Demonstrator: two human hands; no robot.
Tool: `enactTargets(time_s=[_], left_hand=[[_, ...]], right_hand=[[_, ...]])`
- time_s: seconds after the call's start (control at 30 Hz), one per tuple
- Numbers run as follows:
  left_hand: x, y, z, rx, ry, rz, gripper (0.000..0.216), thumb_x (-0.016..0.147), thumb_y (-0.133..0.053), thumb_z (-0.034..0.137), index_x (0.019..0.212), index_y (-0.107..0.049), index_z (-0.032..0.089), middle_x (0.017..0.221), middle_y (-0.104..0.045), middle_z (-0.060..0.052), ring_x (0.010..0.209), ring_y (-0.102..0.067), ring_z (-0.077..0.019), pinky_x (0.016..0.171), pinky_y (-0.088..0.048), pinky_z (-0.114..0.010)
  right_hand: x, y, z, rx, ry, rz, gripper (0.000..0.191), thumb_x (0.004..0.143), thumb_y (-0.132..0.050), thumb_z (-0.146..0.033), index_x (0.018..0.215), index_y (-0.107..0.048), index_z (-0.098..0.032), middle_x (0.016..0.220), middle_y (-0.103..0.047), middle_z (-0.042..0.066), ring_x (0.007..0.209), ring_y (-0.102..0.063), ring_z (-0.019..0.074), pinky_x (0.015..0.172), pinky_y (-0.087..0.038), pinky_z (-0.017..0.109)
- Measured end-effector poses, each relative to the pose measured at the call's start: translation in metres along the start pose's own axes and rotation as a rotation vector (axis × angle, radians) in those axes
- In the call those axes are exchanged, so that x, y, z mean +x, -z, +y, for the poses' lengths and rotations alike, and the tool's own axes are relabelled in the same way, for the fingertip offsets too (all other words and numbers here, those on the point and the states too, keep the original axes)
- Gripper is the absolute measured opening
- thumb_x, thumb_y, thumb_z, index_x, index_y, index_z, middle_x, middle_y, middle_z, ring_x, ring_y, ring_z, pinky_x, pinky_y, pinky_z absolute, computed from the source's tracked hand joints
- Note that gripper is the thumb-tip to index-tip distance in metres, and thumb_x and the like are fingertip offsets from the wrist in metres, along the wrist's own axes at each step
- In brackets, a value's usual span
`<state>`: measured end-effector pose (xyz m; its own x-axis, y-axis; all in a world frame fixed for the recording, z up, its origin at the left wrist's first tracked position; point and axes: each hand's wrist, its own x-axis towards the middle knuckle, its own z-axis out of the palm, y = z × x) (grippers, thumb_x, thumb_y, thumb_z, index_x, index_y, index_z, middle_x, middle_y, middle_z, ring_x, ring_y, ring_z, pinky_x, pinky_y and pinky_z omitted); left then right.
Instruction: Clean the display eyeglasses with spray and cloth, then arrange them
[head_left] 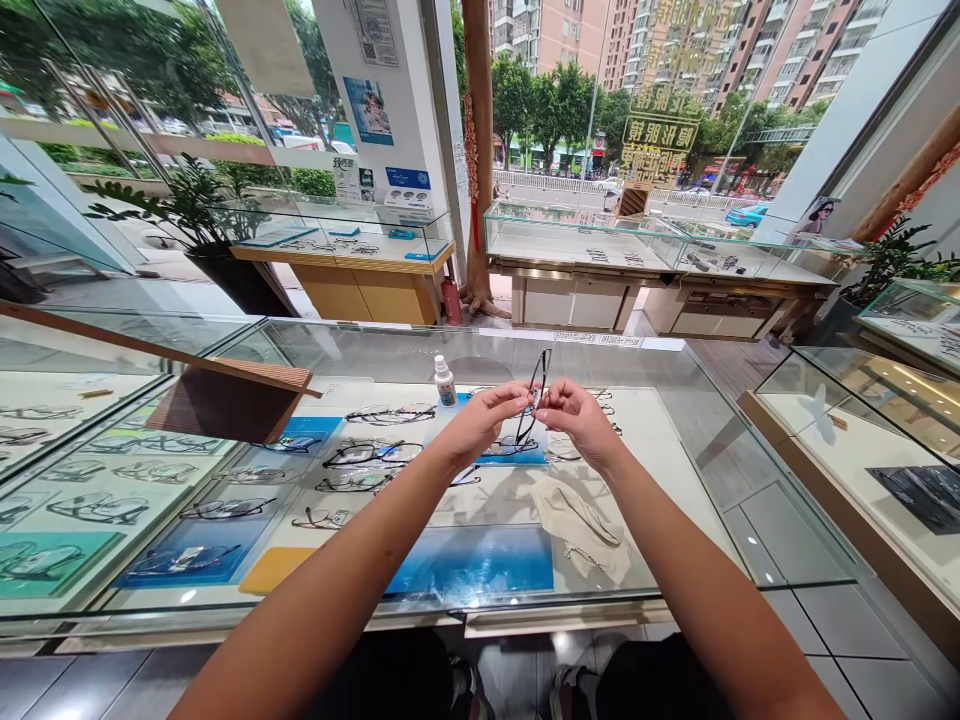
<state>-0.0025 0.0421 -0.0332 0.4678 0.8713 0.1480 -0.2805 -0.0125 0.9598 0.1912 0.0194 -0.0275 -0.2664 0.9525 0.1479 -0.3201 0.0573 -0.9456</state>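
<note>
Both my hands hold a pair of dark-framed eyeglasses (541, 368) above the glass display case. My left hand (491, 415) pinches the frame from the left side. On the other side, my right hand (576, 415) has its fingers closed on the same glasses, which are tilted nearly upright. Part of the frame is hidden behind my fingers. A crumpled cream cloth (581, 520) lies on the glass below my right hand. To the left of my hands, a small white bottle (444, 381) stands upright on the case top.
Rows of eyeglasses (373, 453) are laid out in the glass case (720, 560). A slatted brown wooden piece (232, 400) sits on its left part. Another display case (862, 440) is at the right. More cases (577, 250) line the windows, near a potted plant (202, 220).
</note>
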Motion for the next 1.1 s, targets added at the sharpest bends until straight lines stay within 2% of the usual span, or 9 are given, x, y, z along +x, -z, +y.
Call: enactTargets(time_s=[0.1, 0.3, 0.53, 0.67, 0.8, 0.93, 1.1], left_hand=[[-0.001, -0.001, 0.001, 0.011, 0.003, 0.01, 0.021, 0.083, -0.084, 0.041, 0.086, -0.078, 0.021, 0.131, -0.069, -0.007, 0.13, -0.055, -0.0287, 0.114, -0.033, -0.042], [-0.002, -0.003, 0.003, 0.032, 0.01, 0.016, 0.022, 0.086, -0.08, 0.041, 0.085, -0.071, 0.022, 0.106, -0.069, -0.004, 0.111, -0.058, -0.0228, 0.104, -0.038, -0.037], [-0.002, -0.005, 0.006, 0.067, 0.01, 0.043, 0.026, 0.084, -0.079, 0.043, 0.082, -0.065, 0.021, 0.099, -0.065, -0.003, 0.099, -0.056, -0.0202, 0.092, -0.04, -0.033], [0.0, 0.0, 0.008, 0.093, 0.003, 0.085, 0.027, 0.084, -0.078, 0.044, 0.084, -0.065, 0.021, 0.1, -0.067, -0.003, 0.098, -0.058, -0.0201, 0.09, -0.041, -0.033], [0.003, 0.011, 0.009, 0.176, -0.018, 0.136, 0.027, 0.085, -0.075, 0.047, 0.086, -0.065, 0.022, 0.104, -0.072, -0.006, 0.109, -0.062, -0.0242, 0.093, -0.042, -0.035], [0.005, 0.021, 0.011, 0.281, -0.063, 0.143, 0.025, 0.088, -0.07, 0.046, 0.088, -0.066, 0.022, 0.102, -0.072, -0.006, 0.105, -0.063, -0.024, 0.091, -0.043, -0.036], [0.001, 0.017, 0.018, 0.404, -0.096, 0.087, 0.03, 0.088, -0.071, 0.05, 0.084, -0.063, 0.021, 0.097, -0.071, -0.005, 0.102, -0.064, -0.0239, 0.096, -0.045, -0.038]], right_hand=[[0.0, 0.001, 0.0, -0.011, 0.01, 0.01, 0.045, 0.065, -0.095, -0.035, 0.08, -0.054, -0.023, 0.08, -0.056, -0.004, 0.073, -0.05, 0.0127, 0.066, -0.037, 0.028], [0.001, 0.004, 0.003, -0.019, 0.033, 0.006, 0.045, 0.067, -0.094, -0.036, 0.081, -0.053, -0.024, 0.083, -0.063, -0.003, 0.072, -0.051, 0.0133, 0.067, -0.037, 0.029], [0.002, 0.006, 0.002, -0.067, 0.047, 0.036, 0.045, 0.068, -0.092, -0.036, 0.082, -0.051, -0.024, 0.084, -0.064, -0.002, 0.073, -0.051, 0.0141, 0.066, -0.037, 0.029], [0.004, 0.011, -0.002, -0.149, 0.131, 0.1, 0.04, 0.072, -0.087, -0.035, 0.082, -0.05, -0.025, 0.085, -0.065, -0.001, 0.075, -0.051, 0.0158, 0.07, -0.039, 0.031], [0.002, 0.018, -0.011, -0.45, 0.317, 0.27, 0.028, 0.084, -0.075, -0.033, 0.082, -0.048, -0.026, 0.088, -0.067, 0.001, 0.075, -0.049, 0.0172, 0.073, -0.039, 0.034], [-0.002, 0.024, -0.018, -0.879, 0.579, 0.471, 0.016, 0.094, -0.061, -0.027, 0.083, -0.05, -0.026, 0.092, -0.07, 0.005, 0.088, -0.051, 0.0234, 0.083, -0.043, 0.038], [-0.004, 0.029, -0.018, -1.132, 0.756, 0.601, 0.018, 0.096, -0.053, -0.012, 0.084, -0.052, -0.025, 0.093, -0.072, 0.006, 0.089, -0.053, 0.0256, 0.085, -0.042, 0.041]])
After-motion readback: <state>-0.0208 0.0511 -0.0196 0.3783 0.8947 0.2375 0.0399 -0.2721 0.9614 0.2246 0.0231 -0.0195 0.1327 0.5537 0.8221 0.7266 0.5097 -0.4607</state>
